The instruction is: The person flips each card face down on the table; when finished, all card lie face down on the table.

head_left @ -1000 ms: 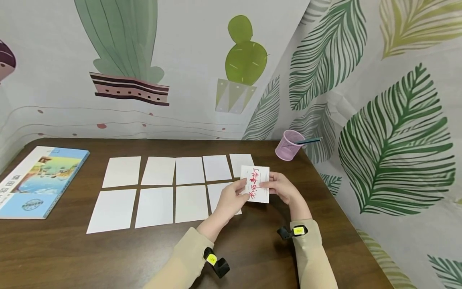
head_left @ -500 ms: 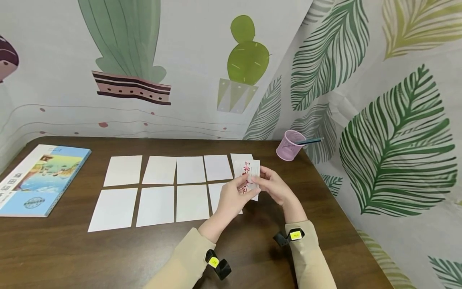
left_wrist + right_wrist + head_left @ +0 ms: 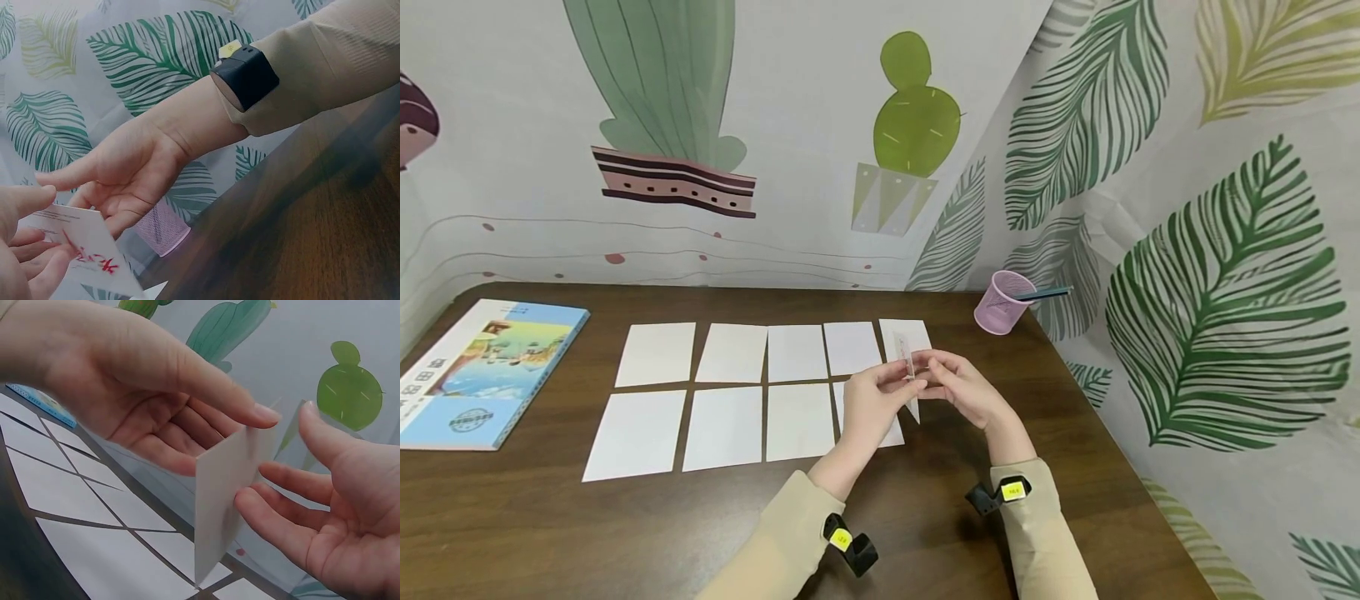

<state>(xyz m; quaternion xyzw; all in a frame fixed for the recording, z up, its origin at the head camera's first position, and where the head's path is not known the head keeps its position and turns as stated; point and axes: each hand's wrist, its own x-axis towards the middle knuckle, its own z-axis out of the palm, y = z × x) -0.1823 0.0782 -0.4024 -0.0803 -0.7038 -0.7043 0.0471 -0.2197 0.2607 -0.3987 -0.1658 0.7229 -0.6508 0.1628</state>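
Note:
A small white card [image 3: 914, 409] with red handwritten characters [image 3: 97, 264] stands almost edge-on above the right end of the laid-out white sheets. My left hand [image 3: 867, 408] pinches it between thumb and fingers. From the other side my right hand [image 3: 972, 393] reaches toward it. In the right wrist view, fingertips of the right hand [image 3: 350, 512] meet or nearly meet the card's face, while the thumb stands apart from it. That view shows the card's pale side [image 3: 212, 512]. The left wrist view shows red writing facing the left hand's fingers [image 3: 47, 262].
White sheets [image 3: 722, 429] lie in two rows across the brown table [image 3: 647, 533]. On the far left rests a thick blue-and-white book [image 3: 482, 375]. A pink mesh cup [image 3: 1000, 304] holding dark pencils [image 3: 1045, 293] stands near the back right corner, beside the patterned wall covering.
The card has turned from showing its red writing to nearly edge-on and shifted slightly left. The right hand has moved left, and its thumb has come off the card.

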